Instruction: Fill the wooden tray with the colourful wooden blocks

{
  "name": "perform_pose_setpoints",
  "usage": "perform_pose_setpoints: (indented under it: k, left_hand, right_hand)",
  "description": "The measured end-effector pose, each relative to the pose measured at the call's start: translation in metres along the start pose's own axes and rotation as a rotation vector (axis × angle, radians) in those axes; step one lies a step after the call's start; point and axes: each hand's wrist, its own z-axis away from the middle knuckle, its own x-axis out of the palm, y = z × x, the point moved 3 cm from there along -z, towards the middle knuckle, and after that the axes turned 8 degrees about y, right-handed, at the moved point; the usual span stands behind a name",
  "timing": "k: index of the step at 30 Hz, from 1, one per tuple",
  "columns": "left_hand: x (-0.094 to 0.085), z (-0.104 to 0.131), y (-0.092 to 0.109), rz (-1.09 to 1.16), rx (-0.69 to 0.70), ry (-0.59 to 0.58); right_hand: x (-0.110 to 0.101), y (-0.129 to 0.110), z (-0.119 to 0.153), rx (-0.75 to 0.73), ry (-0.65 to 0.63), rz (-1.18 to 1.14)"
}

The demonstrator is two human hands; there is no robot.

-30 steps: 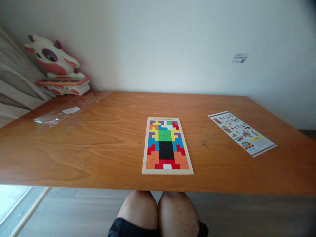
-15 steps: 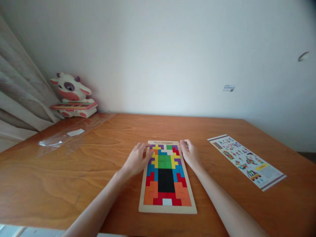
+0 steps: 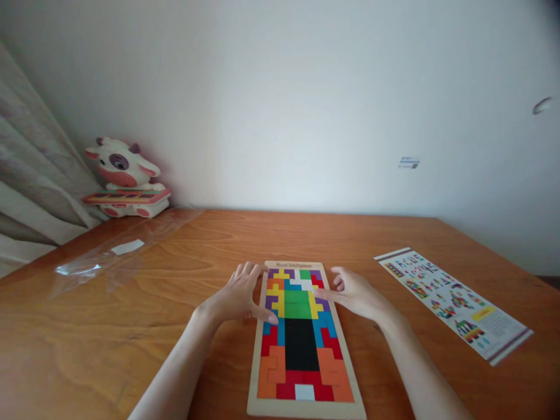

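Observation:
A wooden block puzzle board [image 3: 306, 408] lies lengthwise before me, filled with flat coloured pieces. Green pieces [image 3: 296, 304] sit in its upper middle, and below them is a tall black area [image 3: 301, 344]. My left hand [image 3: 238, 297] is at the board's left edge, fingers at the upper corner and thumb spread over the blue pieces. Nothing is held in it. On the other side, my right hand [image 3: 356, 293] has its thumb over the yellow and purple pieces, with the index finger apart and other fingers curled. I see nothing in its grip.
A printed pattern sheet [image 3: 455, 306] lies on the wooden table [image 3: 210, 245] to the right. At the left are a clear plastic bag [image 3: 91, 262] with a white label and a cow toy keyboard [image 3: 126, 186] by the curtain [image 3: 35, 151]. A wall [image 3: 280, 105] stands behind.
My left thumb has spread down along the board. My right hand has shifted from beside the upper right edge, its thumb now reaching over the pieces. The view has tilted slightly upward.

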Motion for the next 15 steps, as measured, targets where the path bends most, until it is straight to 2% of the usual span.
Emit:
perform_pose_setpoints:
  k: [2, 4, 7, 10, 13, 15]
  left_hand:
    - [0.003, 0.004, 0.003, -0.029, 0.055, -0.058]
    - [0.007, 0.005, 0.005, -0.062, 0.091, -0.103]
    - [0.014, 0.003, 0.002, -0.091, 0.069, -0.103]
    - [0.02, -0.001, -0.002, -0.085, 0.042, -0.031]
    - [0.022, -0.003, -0.003, -0.078, 0.048, -0.002]
    - [0.023, -0.003, 0.0, -0.088, 0.083, -0.036]
  right_hand:
    - [-0.001, -0.004, 0.008, 0.245, -0.138, -0.11]
    - [-0.003, -0.01, 0.013, 0.375, -0.19, -0.222]
    - [-0.006, -0.014, 0.012, 0.439, -0.131, -0.347]
    - [-0.008, -0.011, 0.006, 0.472, -0.082, -0.433]
    - [-0.009, -0.004, 0.001, 0.506, -0.096, -0.491]
    - [-0.009, 0.0, -0.001, 0.512, -0.109, -0.517]
